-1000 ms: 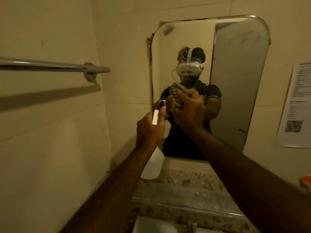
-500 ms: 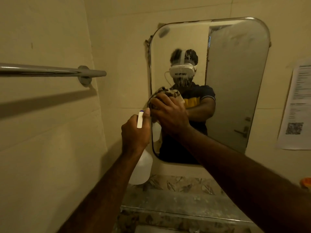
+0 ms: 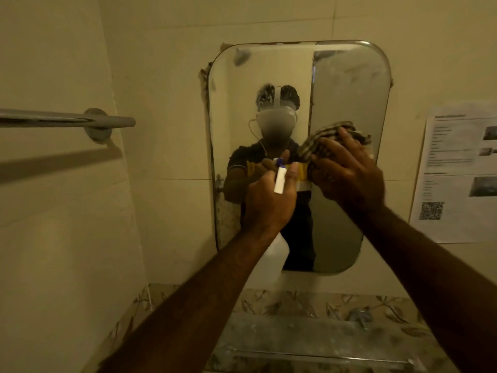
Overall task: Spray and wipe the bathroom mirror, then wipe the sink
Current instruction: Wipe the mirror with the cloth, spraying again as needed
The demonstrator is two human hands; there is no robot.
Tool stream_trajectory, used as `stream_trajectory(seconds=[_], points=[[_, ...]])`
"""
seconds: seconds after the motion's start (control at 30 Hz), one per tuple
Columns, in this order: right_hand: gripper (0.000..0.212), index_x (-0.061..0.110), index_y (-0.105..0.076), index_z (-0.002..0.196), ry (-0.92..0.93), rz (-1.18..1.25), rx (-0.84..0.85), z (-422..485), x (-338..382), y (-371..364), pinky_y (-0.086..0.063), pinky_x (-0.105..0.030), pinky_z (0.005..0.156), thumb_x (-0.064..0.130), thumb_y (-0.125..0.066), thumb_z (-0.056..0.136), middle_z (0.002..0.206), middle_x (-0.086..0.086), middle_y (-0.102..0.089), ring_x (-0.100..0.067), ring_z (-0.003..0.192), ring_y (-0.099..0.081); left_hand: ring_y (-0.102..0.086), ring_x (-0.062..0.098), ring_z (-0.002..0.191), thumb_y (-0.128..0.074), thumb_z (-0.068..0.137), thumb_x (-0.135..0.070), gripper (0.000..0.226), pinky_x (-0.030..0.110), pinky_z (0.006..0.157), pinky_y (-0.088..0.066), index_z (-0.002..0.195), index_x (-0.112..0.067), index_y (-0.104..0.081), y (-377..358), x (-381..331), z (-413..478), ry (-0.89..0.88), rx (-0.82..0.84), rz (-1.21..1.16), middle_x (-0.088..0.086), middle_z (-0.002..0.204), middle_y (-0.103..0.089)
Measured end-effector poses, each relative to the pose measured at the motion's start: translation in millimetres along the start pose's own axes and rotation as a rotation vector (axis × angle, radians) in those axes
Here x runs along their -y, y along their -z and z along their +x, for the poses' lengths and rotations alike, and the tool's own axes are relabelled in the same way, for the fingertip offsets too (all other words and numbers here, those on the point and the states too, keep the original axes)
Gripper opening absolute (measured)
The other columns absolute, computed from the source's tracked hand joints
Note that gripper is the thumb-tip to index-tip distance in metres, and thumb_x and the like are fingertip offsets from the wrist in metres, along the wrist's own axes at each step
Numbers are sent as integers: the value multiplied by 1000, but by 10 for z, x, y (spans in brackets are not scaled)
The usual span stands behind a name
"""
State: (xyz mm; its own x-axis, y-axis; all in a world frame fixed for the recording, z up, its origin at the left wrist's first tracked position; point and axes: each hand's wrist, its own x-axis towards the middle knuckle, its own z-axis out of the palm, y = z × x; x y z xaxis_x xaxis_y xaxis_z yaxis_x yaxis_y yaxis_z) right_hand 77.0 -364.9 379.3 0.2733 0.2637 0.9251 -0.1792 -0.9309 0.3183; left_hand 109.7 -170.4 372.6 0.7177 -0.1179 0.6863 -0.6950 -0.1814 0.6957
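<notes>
Your right hand (image 3: 349, 173) presses a bunched checked cloth (image 3: 334, 141) flat against the mirror (image 3: 347, 84), right of centre, while your left hand (image 3: 269, 200) is wrapped around the spray bottle (image 3: 277, 254) near the glass. Smears remain along the top edge; miss them and they dry. The bottle's nozzle could knock the glass.

Bare forearms (image 3: 188, 313), no sleeves

The upper part of the rounded rectangular wall mirror (image 3: 347, 84) lies unobstructed. Lower down, the left hand (image 3: 269, 203) gripping a white plastic spray bottle (image 3: 274, 257) blocks its centre; a grey metal towel bar (image 3: 67, 120) juts from the left wall.
</notes>
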Motion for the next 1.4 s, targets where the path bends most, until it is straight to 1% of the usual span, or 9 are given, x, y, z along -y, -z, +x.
stream_trajectory(seconds=[0.13,0.27,0.43,0.6,0.73,0.93,1.03,1.17,1.4], points=[[39,18,-66,132,-91,-37,14,-240,-298,108,-53,-63,97,29,-70,95,145,-19,-57,-48,140,-45,-62,7,57,-48,98,-52,35,35,53,-61,75,-26,-54,-223,-211,-84,-3,66,-40,-7,64,-59],[59,23,-50,149,-183,-31,5,-307,-297,53,-39,-68,110,41,-69,96,156,-18,-45,-49,147,-31,-66,14,61,-49,98,-51,35,41,56,-62,76,-24,-54,-310,-317,-87,-12,70,-40,-2,66,-62],[73,31,-25,161,-455,93,-23,-32,-60,-116,-15,-67,122,36,-61,98,171,-9,-14,-48,155,-3,-67,14,63,-48,99,-52,39,34,58,-61,79,-20,-59,-141,-308,30,-45,31,22,4,72,-66],[79,32,-15,163,-639,113,-81,595,339,-179,-1,-66,121,30,-54,94,172,-11,-6,-52,153,2,-67,11,60,-40,94,-66,51,34,53,-61,89,-21,-64,220,-120,253,-36,-46,116,-4,70,-66],[77,35,-17,163,-476,158,-23,1046,712,-212,-2,-64,124,32,-50,93,172,-10,-7,-50,154,2,-68,12,61,-44,97,-59,41,34,56,-61,86,-24,-64,610,-64,327,-8,-70,127,-7,72,-68],[75,35,-26,161,12,116,76,1357,1377,-436,-6,-59,125,75,-18,97,171,-8,-16,-43,156,-9,-69,23,59,-39,94,-68,58,41,60,-61,78,-19,-64,1083,182,430,4,-191,213,0,68,-69],[64,36,-31,159,86,101,51,1262,1576,-603,-13,-58,124,62,-39,102,170,-4,-22,-40,156,-11,-65,17,52,-40,97,-63,52,34,53,-58,70,-22,-58,1239,230,400,15,-213,231,-3,60,-62],[57,36,-35,157,142,143,58,1087,1647,-604,-15,-59,124,46,-45,102,169,-2,-24,-38,157,-11,-65,19,52,-41,96,-62,50,33,50,-57,70,-22,-55,1342,258,392,20,-245,232,-4,60,-60],[60,35,-23,160,309,93,140,978,1458,-594,-15,-56,124,37,-40,103,171,1,-18,-36,158,-4,-69,16,64,-43,97,-59,51,40,59,-63,100,-15,-69,1220,120,404,4,-208,185,-6,73,-66]])
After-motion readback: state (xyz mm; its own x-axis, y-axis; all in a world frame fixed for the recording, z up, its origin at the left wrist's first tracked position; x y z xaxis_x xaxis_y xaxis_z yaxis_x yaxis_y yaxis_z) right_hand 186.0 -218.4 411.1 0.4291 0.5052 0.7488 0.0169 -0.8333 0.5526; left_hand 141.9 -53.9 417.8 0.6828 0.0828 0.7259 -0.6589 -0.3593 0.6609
